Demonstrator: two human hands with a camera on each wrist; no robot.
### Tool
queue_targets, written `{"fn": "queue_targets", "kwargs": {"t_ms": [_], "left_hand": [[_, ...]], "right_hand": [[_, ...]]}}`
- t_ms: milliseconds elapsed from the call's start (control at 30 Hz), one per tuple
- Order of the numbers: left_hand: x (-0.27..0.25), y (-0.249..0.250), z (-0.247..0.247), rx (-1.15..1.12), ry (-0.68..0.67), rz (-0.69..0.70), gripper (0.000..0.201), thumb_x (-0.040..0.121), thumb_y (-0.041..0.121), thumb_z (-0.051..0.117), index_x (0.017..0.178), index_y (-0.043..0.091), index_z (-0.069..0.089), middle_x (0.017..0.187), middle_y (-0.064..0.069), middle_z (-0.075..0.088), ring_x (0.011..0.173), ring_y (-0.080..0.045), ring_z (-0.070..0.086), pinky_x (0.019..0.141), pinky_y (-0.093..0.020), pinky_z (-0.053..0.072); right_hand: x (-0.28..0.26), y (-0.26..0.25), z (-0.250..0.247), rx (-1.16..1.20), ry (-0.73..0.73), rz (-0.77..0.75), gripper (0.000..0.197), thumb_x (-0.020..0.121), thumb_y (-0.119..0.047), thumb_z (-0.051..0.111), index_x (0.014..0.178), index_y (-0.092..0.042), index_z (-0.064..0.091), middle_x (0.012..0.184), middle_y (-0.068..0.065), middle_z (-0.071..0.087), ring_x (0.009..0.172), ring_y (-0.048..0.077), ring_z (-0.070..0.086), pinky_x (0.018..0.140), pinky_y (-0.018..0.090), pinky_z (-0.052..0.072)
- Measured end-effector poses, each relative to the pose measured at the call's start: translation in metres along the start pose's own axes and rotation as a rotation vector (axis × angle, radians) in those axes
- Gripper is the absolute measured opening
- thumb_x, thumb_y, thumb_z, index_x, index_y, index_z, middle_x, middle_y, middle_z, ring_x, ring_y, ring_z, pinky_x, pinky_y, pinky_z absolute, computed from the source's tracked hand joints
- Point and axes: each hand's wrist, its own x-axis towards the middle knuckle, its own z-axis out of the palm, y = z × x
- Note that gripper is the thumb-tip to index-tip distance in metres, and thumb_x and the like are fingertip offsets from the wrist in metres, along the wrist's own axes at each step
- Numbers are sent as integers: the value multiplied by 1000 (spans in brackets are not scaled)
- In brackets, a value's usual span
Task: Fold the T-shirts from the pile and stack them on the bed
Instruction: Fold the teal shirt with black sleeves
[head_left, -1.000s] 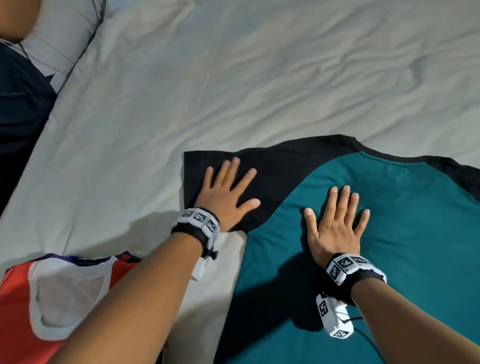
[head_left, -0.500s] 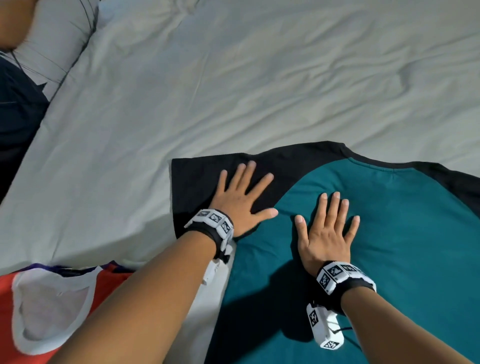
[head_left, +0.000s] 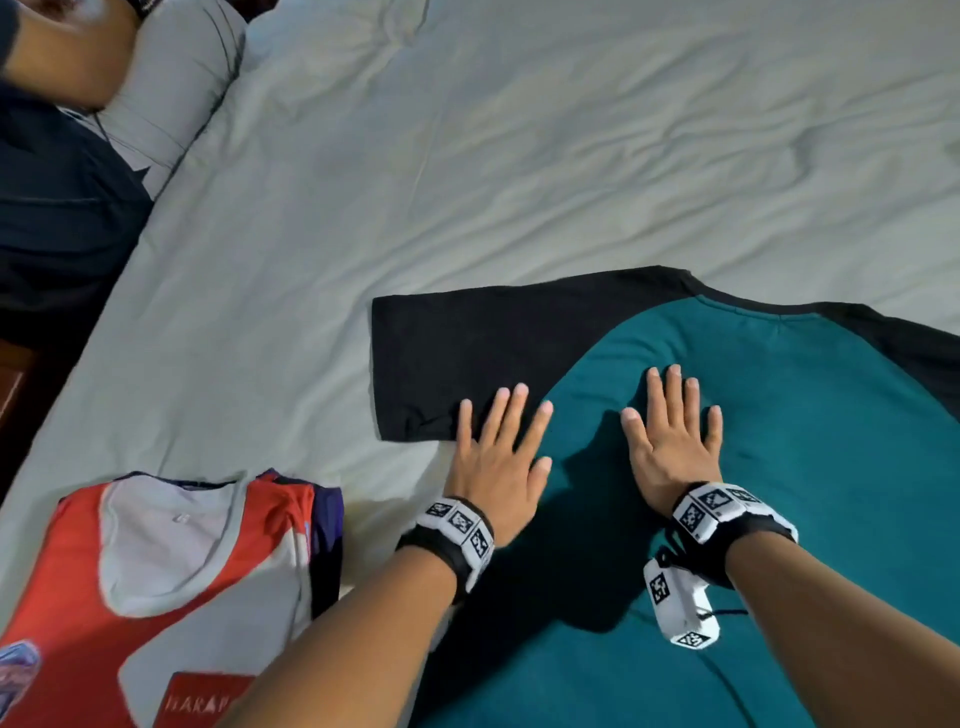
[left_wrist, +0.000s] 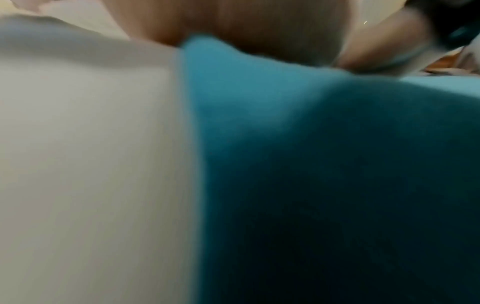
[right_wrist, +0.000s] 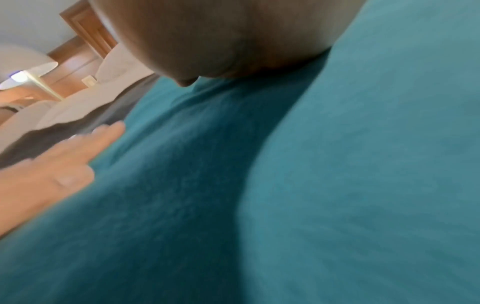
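Note:
A teal T-shirt (head_left: 810, 467) with black sleeves lies spread flat on the pale bed sheet (head_left: 467, 182). My left hand (head_left: 498, 447) lies flat with spread fingers on the lower edge of its black left sleeve (head_left: 457, 353), where the sleeve meets the teal body. To its right my right hand (head_left: 675, 436) presses flat on the teal chest. The left wrist view is blurred and shows teal cloth (left_wrist: 324, 164) beside the sheet (left_wrist: 91, 144). In the right wrist view the teal cloth (right_wrist: 337, 185) fills the frame, with the left hand's fingers (right_wrist: 78, 148) resting on it.
A folded red, white and purple shirt (head_left: 171, 587) lies at the near left on the sheet. A grey pillow (head_left: 171, 88) and dark cloth (head_left: 57, 218) are at the far left, with part of another person (head_left: 62, 52) above them. The sheet beyond the shirt is wrinkled.
Both hands have slid back toward me over the shirt, the left from the middle of the black sleeve to its lower edge. The view has shifted, so more of the folded red shirt shows.

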Motion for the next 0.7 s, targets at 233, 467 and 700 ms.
{"fn": "queue_targets", "kwargs": {"t_ms": [233, 467, 700], "left_hand": [[-29, 69, -12, -83, 70, 72, 72, 104, 42, 30, 164, 20, -3, 169, -14, -16, 156, -32, -13, 122, -64, -1], [-44, 98, 8, -42, -20, -185, 76, 97, 39, 31, 163, 21, -2, 170, -14, -10, 157, -34, -9, 121, -65, -4], [-60, 243, 16, -229, 24, 199, 73, 95, 40, 25, 164, 21, 10, 171, -12, -6, 158, -31, -6, 122, -62, 8]], "right_hand": [[-89, 29, 9, -124, 15, -118, 66, 102, -54, 9, 162, -29, -5, 168, 2, -17, 153, 21, -23, 124, 46, -13], [-147, 123, 14, -117, 15, 131, 67, 102, -61, 14, 159, -38, -14, 166, -3, -26, 152, 20, -27, 122, 47, -18], [-155, 206, -30, -209, 60, 20, 63, 102, -61, 7, 157, -41, -18, 165, -1, -28, 151, 21, -29, 122, 46, -18]]}}
